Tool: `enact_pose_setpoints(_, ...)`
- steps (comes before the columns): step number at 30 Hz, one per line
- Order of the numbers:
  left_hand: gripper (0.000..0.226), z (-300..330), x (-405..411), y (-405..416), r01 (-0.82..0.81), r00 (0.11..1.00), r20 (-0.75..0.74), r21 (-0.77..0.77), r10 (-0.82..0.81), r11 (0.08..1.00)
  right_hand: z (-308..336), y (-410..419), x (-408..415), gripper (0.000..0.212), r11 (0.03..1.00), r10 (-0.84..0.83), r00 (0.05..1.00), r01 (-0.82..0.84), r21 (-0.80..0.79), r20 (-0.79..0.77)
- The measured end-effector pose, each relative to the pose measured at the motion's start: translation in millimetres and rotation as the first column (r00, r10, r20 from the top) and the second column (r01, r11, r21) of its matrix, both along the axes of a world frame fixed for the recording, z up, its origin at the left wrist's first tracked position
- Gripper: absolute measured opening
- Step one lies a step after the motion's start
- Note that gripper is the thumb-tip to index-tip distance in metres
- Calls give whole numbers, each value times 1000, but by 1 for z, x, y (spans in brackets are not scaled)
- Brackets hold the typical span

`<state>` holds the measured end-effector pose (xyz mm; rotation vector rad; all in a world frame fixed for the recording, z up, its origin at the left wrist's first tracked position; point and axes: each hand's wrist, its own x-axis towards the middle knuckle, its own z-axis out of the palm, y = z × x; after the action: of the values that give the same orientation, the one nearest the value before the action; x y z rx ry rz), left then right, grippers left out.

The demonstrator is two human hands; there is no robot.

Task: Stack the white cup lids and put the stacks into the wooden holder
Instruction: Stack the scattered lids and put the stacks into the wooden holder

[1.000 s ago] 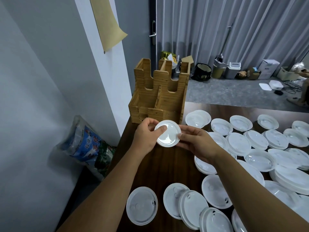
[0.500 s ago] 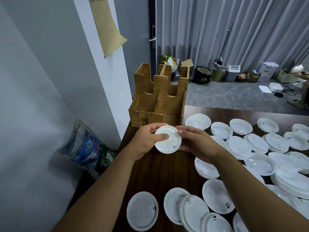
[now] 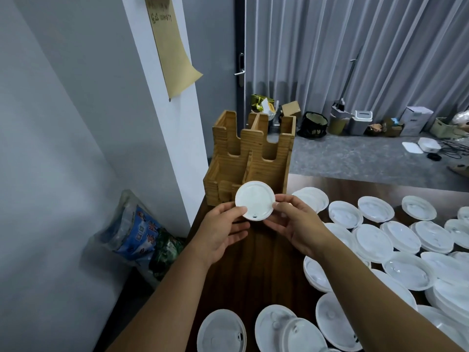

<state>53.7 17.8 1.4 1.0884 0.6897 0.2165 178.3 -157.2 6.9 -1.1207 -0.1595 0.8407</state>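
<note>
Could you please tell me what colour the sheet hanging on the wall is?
The paper sheet is tan-yellow, seen in the head view.

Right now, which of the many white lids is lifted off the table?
Only the lid pinched between the left hand and right hand, in front of the wooden holder. All other lids lie on the table.
</note>
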Motion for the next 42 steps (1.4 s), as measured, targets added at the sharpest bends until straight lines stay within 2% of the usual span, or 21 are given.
enact_pose_setpoints(6,27,7,7,9,-136,991,12,-32,136,990,8,17,0,32,995,98,979,-90,-52,177)
enact_pose_setpoints(9,25,16,15,22,-286,955,66,-50,289,957,13,31,2,26,996,57,972,-39,-83,229)
enact_pose_setpoints(11,32,23,24,32,-383,920,78,-45,385,923,14,40,6,24,992,31,968,1,-124,249)
enact_pose_setpoints(14,34,33,40,45,-464,882,70,-40,466,885,13,53,10,29,979,70,957,-12,-201,282)
enact_pose_setpoints(17,28,36,56,52,-474,880,5,92,476,876,9,62,11,35,966,115,953,-42,-253,281)
enact_pose_setpoints(21,31,36,71,54,-436,860,-67,420,506,796,4,66,11,32,957,137,954,-57,-285,267)
enact_pose_setpoints(24,31,34,73,54,-426,848,-88,472,522,772,1,65,12,30,954,153,953,-73,-292,260)
enact_pose_setpoints(27,31,25,67,54,-484,826,-94,389,556,784,0,64,14,25,951,154,952,-70,-300,265)
enact_pose_setpoints(30,36,21,63,53,-540,821,-92,192,563,819,-1,63,16,23,948,160,950,-71,-310,269)
enact_pose_setpoints(36,35,31,65,46,-529,846,-96,-20,525,848,-1,64,13,24,951,131,952,-42,-306,278)
enact_pose_setpoints(42,43,32,64,40,-519,854,-94,-142,511,843,1,64,12,24,961,101,959,-26,-274,264)
